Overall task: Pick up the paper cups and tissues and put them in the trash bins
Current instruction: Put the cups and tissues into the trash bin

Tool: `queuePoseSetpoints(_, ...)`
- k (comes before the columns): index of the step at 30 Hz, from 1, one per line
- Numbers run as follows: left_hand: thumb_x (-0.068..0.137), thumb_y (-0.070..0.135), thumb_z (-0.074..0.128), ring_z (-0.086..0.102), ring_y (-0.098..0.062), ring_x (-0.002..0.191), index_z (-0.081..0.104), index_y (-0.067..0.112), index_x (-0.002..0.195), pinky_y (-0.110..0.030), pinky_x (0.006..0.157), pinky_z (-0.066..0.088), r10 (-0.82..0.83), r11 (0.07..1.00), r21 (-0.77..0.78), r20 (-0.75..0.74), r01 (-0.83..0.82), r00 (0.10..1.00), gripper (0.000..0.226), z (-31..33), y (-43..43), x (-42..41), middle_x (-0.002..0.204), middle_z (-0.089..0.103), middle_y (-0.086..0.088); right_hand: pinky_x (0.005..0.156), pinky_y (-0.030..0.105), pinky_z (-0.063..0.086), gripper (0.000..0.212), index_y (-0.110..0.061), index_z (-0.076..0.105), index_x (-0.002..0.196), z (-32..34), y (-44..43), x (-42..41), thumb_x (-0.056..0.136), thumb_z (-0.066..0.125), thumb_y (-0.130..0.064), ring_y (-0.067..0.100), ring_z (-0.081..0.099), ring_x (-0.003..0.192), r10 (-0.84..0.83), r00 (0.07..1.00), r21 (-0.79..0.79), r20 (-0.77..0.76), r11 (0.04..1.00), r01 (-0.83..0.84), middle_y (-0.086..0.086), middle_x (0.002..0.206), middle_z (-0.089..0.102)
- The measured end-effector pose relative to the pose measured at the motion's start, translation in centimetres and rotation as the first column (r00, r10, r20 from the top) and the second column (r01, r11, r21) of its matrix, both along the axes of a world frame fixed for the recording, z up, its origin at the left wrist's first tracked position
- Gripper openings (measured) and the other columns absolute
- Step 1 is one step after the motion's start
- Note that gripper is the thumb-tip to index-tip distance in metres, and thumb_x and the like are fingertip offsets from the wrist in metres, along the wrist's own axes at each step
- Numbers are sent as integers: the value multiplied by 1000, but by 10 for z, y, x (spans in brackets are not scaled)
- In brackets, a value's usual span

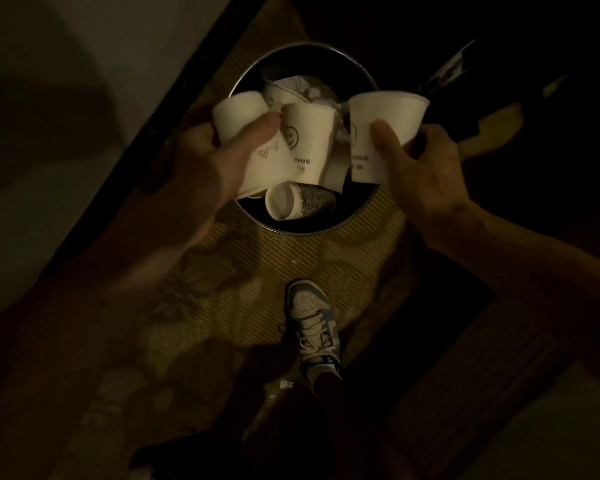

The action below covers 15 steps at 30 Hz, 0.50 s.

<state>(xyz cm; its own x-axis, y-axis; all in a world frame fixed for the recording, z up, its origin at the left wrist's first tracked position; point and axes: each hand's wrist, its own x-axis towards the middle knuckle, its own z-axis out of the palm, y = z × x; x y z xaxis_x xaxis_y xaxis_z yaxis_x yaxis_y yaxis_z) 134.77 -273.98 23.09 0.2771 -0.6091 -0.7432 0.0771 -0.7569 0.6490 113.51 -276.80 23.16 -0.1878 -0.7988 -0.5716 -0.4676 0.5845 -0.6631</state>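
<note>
gripping cups [238, 114], left hand [201, 161] and right hand [426, 168] hover above bin [326, 230].

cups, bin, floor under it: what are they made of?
The cups: matte off-white paper, printed; some are creased. The bin: probably metal, since its rim glints; the inside is dark. The floor: looks like woven carpet with a ribbed texture, though the light is dim.

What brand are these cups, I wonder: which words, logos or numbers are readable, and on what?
Nothing reads as words.
Middle cup: smiley-face logo; letters below upside down, too blurred.
Right cup (right hand): two short print lines, too blurred.
Left cup (left hand): small mark, unreadable.
</note>
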Motion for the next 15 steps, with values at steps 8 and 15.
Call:
queuePoseSetpoints(8,76,35,82,62,10,78,42,21,136,-3,51,43,-190,960,-125,368,251,910,73,-13,20,-2,95,57,17,88,47,55,63,-15,34,130,-5,21,6,87,62,-52,23,59,107,101,981,102,-165,991,-84,9,126,55)
queuePoseSetpoints(15,77,33,80,56,-23,107,55,19,118,-22,70,45,-265,921,-94,559,377,786,50,-34,26,-19,120,42,4,89,45,55,55,-13,36,125,-12,-2,25,90,62,-46,21,57,113,17,988,-59,-155,998,-26,6,127,52)
